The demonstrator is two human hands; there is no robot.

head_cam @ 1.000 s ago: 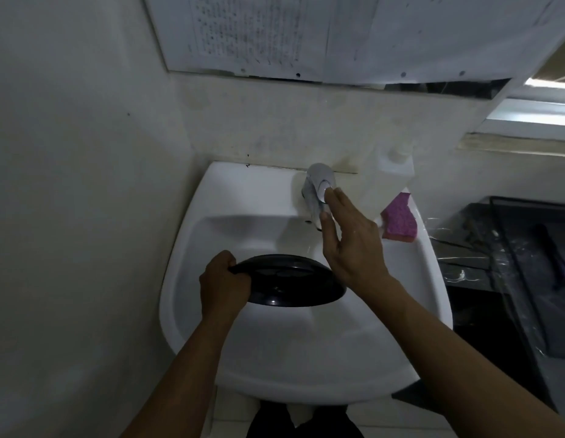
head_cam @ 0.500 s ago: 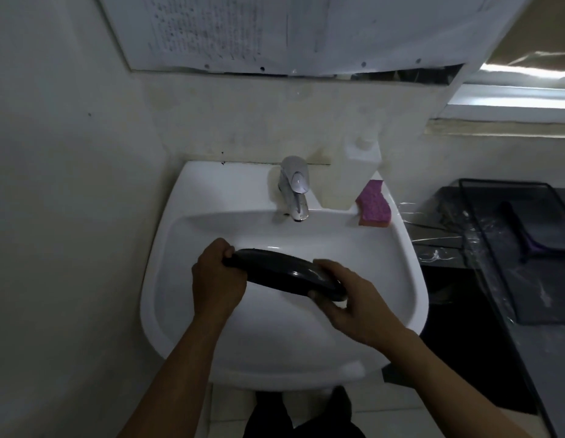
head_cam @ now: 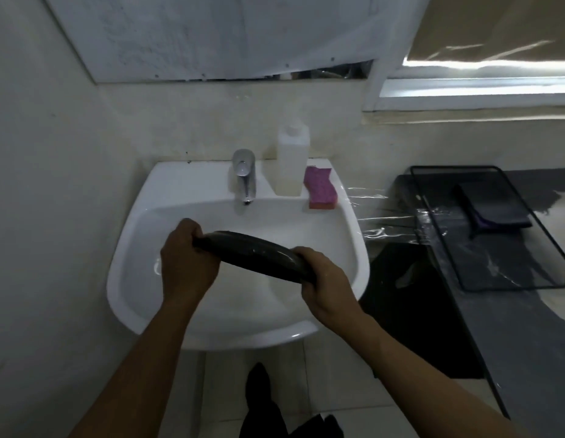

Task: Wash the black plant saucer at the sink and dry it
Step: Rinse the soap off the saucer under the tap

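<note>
The black plant saucer (head_cam: 254, 251) hangs over the basin of the white sink (head_cam: 135, 216), tipped steeply so I see mostly its rim and outer side. My left hand (head_cam: 188, 263) grips its left edge with curled fingers. My right hand (head_cam: 327, 281) grips its right, lower edge. The chrome tap (head_cam: 244, 175) stands behind the saucer; no water stream shows from it. Some water lies in the basin at the left.
A white bottle (head_cam: 290, 162) and a pink sponge (head_cam: 320, 188) sit on the sink's back ledge, right of the tap. To the right, a black wire tray (head_cam: 483, 229) with a dark cloth (head_cam: 490, 207) stands on a grey counter. A wall is close on the left.
My right hand left the tap lever and took hold of the saucer's right edge. The saucer tilted more steeply. My view pulled back and rose.
</note>
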